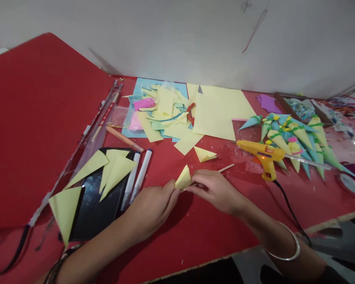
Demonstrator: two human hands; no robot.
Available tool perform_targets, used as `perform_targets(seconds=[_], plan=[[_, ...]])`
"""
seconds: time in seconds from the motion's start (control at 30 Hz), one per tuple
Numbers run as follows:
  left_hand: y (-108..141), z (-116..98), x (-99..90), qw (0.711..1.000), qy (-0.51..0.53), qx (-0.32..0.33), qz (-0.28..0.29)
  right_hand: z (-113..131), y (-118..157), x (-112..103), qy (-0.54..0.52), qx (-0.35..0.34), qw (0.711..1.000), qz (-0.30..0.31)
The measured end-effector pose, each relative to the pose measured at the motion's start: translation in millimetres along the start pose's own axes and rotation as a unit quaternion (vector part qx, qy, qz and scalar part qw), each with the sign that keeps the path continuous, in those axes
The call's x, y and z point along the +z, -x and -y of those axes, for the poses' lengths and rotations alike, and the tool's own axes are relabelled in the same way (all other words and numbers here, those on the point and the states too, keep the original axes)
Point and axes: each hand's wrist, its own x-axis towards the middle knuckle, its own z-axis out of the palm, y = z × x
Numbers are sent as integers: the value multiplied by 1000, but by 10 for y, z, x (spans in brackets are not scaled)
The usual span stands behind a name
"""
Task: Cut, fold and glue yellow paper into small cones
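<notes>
My left hand (156, 203) pinches a small folded piece of yellow paper (183, 178) over the red tabletop. Close beside it, my right hand (214, 189) has its fingers closed on a thin wooden stick (227, 168), whose far end sticks out past the knuckles. The stick's near end meets the paper's lower edge; whether it touches is unclear. Another folded yellow paper (205, 154) lies just beyond the hands. To the right rests a yellow glue gun (262, 152) with an orange light on and a clear glue stick in its back.
Yellow paper cones (65, 209) lie on and beside a black tablet-like device (91, 209), near two white markers (141, 173). Paper scraps (165, 102) and yellow sheets (219, 106) are at the back. Finished-looking cones (301, 138) pile up right, above a tape roll (351, 184).
</notes>
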Motion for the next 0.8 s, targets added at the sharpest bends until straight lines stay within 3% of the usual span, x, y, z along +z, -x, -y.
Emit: perform_targets(seconds=[0.13, 0.27, 0.5, 0.63, 0.8], plan=[[-11, 21, 15, 1000, 25, -8, 9, 38, 24, 26, -18, 23, 1000, -9], [-12, 42, 8, 991, 130, 8, -28, 29, 20, -26, 2, 4, 1000, 0], [-22, 66, -27, 980, 191, -7, -61, -17, 22, -1, 117, -20, 990, -74], [-18, 63, -51, 987, 158, -10, -41, -38, 23, 41, 129, -32, 988, -76], [9, 49, -55, 999, 12, -5, -35, -19, 7, 32, 130, -21, 989, -62]])
